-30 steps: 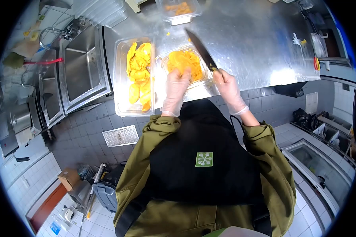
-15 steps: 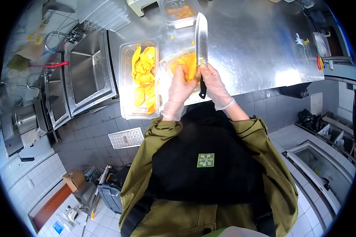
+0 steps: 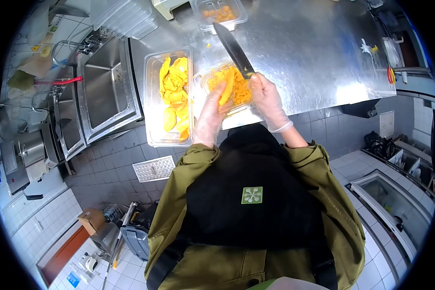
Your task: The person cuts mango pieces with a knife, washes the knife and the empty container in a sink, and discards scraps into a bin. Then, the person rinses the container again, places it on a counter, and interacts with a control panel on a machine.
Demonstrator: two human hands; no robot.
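My left hand (image 3: 211,113), in a clear glove, holds a yellow mango piece (image 3: 227,86) tilted over a small clear container (image 3: 237,107) of cut mango. A large kitchen knife (image 3: 233,48) is gripped by my gloved right hand (image 3: 267,100), its blade angled up and to the left above the container. Left of these stands a long clear tray (image 3: 152,96) holding several mango halves. All of it rests on a steel counter (image 3: 314,53).
A steel sink (image 3: 106,84) with a tap lies left of the tray. Another clear container with mango cubes (image 3: 218,13) stands at the counter's far edge, next to stacked clear lids (image 3: 125,17). Red rings (image 3: 388,76) lie at the counter's right end.
The knife swung from pointing straight up to leaning left over the container. My left hand turned the mango piece upright on its edge.
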